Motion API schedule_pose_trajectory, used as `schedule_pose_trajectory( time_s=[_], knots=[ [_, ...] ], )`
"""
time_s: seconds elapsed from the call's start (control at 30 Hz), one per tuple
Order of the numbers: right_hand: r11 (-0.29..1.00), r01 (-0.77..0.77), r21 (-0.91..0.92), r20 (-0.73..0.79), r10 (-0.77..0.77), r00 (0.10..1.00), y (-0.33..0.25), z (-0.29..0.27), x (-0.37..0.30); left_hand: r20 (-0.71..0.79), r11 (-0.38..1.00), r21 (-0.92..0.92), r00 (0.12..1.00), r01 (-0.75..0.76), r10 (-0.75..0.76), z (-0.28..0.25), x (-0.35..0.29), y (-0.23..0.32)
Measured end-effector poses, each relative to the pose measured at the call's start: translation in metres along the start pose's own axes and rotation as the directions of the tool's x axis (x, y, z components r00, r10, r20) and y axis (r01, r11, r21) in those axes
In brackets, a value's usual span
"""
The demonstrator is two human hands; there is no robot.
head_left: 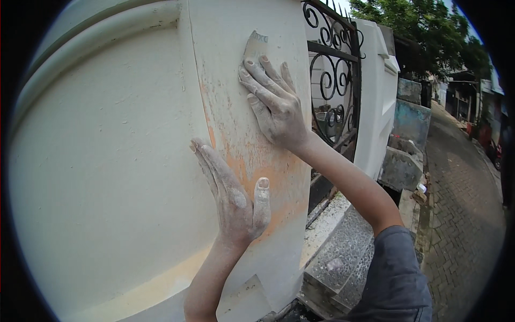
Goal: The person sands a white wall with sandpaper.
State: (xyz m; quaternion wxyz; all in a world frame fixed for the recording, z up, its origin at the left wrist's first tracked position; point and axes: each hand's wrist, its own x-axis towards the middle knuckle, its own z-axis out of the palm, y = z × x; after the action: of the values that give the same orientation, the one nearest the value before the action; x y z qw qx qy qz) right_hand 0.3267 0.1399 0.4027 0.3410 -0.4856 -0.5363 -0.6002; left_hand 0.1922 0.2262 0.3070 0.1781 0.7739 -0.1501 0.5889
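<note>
Right hand (274,102) spread over a pale sheet (254,49) on a scuffed pillar (281,177), left hand (232,196) nearer, fingers together, thumb apart, black gate (332,51) farther right

Paper (256,47) lies on the pillar (220,48), left of the gate (332,52).

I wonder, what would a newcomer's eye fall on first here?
First, the dust-whitened right hand, spread over a thin pale sheet on the wall, and the dusty left hand, lower and to its left. Next, the orange patches showing between them, then the black scrollwork grille to the right.
</note>
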Motion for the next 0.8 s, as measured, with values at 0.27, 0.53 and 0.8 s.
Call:
schedule_pose_trajectory(
  time_s=[0.27,0.53,0.8],
  knots=[
    [0.996,0.009,-0.09,-0.047,-0.013,0.999,0.044,-0.019,0.02,-0.007,0.998,0.018,0.998,-0.059,0.059,0.003,-0.002,0.002],
    [0.999,-0.004,0.044,0.158,-0.003,0.987,0.0,-0.016,-0.101,0.008,0.998,0.051,0.999,-0.039,0.039,-0.001,-0.002,-0.001],
    [0.998,0.013,-0.069,-0.115,-0.021,0.993,0.071,-0.025,0.041,0.062,0.896,0.44,0.998,-0.055,0.031,0.004,-0.002,0.003]
  ],
)
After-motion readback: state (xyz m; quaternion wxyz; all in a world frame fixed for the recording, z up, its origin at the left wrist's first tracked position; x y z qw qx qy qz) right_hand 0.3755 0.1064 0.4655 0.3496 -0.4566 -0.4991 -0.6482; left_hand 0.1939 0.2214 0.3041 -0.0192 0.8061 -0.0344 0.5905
